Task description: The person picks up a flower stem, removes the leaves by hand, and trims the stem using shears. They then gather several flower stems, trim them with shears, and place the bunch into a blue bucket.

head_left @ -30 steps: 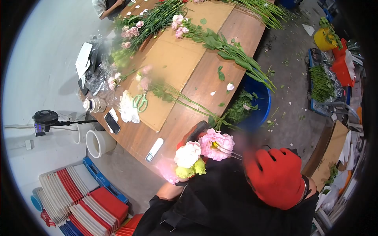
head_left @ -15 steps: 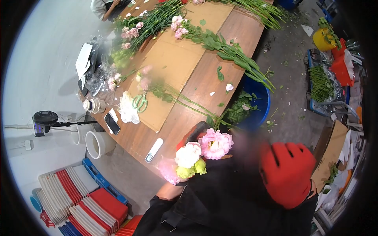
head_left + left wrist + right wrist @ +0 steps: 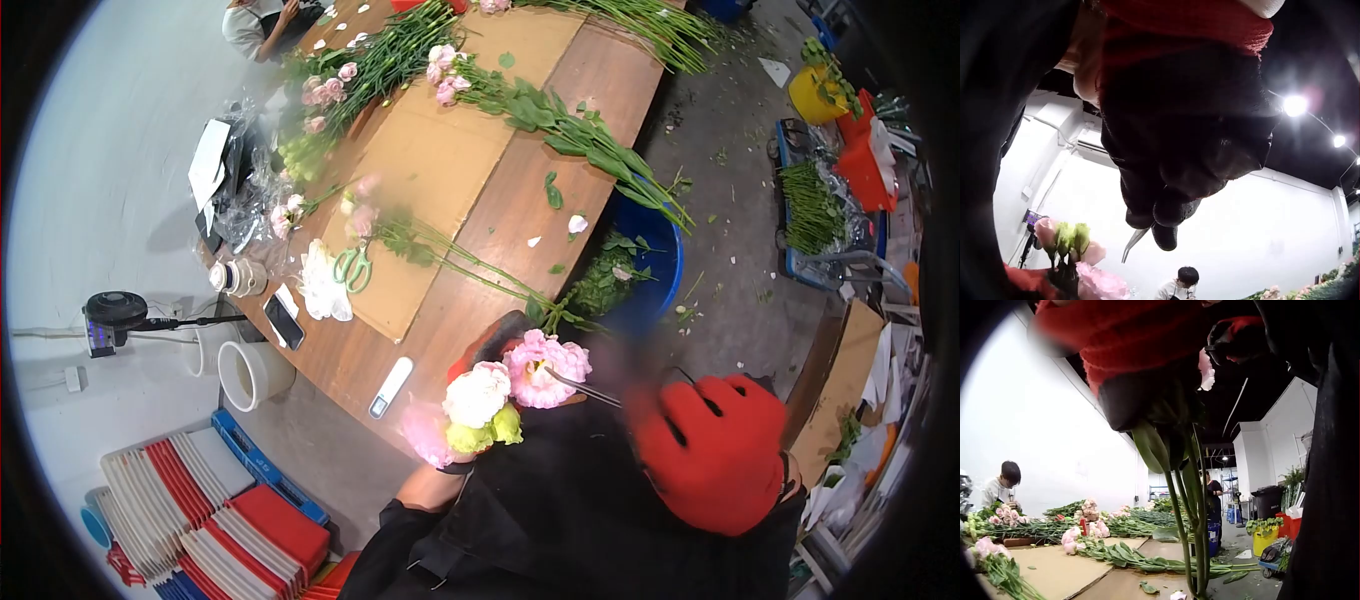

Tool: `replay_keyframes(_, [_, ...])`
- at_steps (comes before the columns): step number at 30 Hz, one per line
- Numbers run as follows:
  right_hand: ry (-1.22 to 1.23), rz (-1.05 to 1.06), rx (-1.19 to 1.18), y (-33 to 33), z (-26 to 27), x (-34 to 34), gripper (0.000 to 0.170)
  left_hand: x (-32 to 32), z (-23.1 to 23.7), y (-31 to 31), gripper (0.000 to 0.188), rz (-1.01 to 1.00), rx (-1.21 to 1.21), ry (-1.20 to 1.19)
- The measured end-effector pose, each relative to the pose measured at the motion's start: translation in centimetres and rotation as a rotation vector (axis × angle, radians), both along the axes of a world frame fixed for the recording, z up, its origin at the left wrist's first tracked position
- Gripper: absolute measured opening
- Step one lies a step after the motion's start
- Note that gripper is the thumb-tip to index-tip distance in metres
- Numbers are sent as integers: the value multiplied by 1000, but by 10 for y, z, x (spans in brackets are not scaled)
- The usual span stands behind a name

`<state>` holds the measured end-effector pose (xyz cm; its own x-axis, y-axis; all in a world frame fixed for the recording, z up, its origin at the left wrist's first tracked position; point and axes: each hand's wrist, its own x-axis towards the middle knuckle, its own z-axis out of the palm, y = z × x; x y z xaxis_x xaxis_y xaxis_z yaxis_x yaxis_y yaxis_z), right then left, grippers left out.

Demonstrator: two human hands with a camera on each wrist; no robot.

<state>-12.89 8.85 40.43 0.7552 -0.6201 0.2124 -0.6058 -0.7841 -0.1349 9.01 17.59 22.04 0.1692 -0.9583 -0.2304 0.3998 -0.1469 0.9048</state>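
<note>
My left hand (image 3: 490,345), in a red and dark glove, grips a bunch with a pink bloom (image 3: 548,368), a whiter bloom (image 3: 477,394) and green buds (image 3: 470,438). The right wrist view shows its glove (image 3: 1141,369) round leafy stems (image 3: 1194,506). In the head view my right hand (image 3: 715,450), red-gloved, holds metal tweezers (image 3: 592,389), their tip at the pink bloom's centre; its fingertips are blurred. Dark fingertips (image 3: 1165,219) pinch the tweezers (image 3: 1135,242) in the left wrist view, above and beside the blooms (image 3: 1100,280).
Leafy stems (image 3: 575,135), green-handled scissors (image 3: 352,270), a phone (image 3: 284,322) and a white device (image 3: 391,387) lie on the table (image 3: 500,235). A blue bin (image 3: 672,270) stands at its right edge. Another person (image 3: 1000,487) is across the table.
My right hand has come left from its position half a second ago, and the tweezers, out of sight then, now reach the pink bloom. My left hand stays nearly still.
</note>
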Motion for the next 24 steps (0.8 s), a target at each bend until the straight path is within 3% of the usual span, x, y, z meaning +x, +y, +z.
replay_keyframes(7, [23, 72, 40, -5, -18, 6, 22, -2, 13, -3, 56, 101, 92, 357])
replay_keyframes(10, [24, 73, 45, -3, -21, 6, 23, -4, 11, 0, 56, 131, 66, 270])
replay_keyframes(13, [14, 60, 37, -4, -20, 9, 23, -3, -24, 19, 53, 108, -20, -352])
replay_keyframes(16, [11, 68, 44, -6, -20, 11, 23, 19, -45, 37, 57, -105, -88, -1362])
replay_keyframes(18, [19, 75, 41, -6, -22, 12, 24, 19, -50, 33, 54, -38, 52, -893])
replay_keyframes(20, [-11, 70, 27, -6, -30, 13, 24, 19, -51, 31, 55, -9, 110, -665])
replay_keyframes(24, [-73, 98, 184, -13, -26, 11, 31, 11, -64, 36, 66, 49, 48, -585])
